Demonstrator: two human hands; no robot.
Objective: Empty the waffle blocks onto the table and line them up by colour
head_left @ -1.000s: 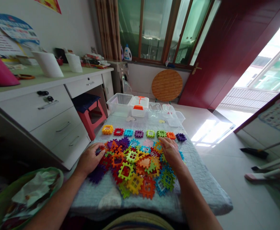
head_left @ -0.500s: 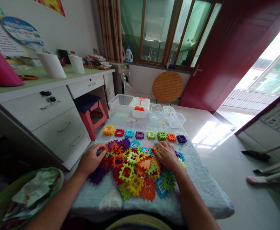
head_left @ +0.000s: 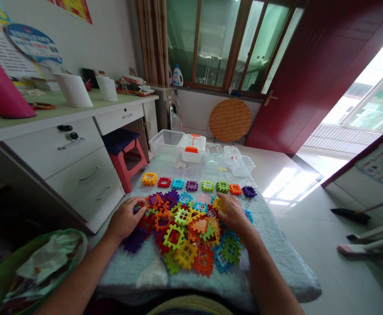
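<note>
A heap of colourful plastic interlocking building tiles [head_left: 183,234] lies on the cloth-covered table, with notched edges and several window shapes. My left hand [head_left: 125,220] rests at the heap's left edge, thumb and forefinger apart beside red and purple tiles. At the upper right of the heap, my right hand [head_left: 235,212] has its fingers on a yellow tile [head_left: 219,203]. The palm hides the tiles beneath it. Beyond the heap runs a row of sorted tiles, from a yellow stack [head_left: 149,179] at the left to a purple one [head_left: 249,191] at the right.
Behind the row stand a clear plastic bin [head_left: 167,146], a lidded box with an orange handle [head_left: 193,148] and smaller clear containers [head_left: 242,166]. A white desk [head_left: 70,148] and a pink stool [head_left: 126,159] are at left. A lined waste bin [head_left: 43,267] sits lower left.
My right hand has shifted slightly right and turned, showing more of the yellow tile at its fingertips. My left hand has hardly moved.
</note>
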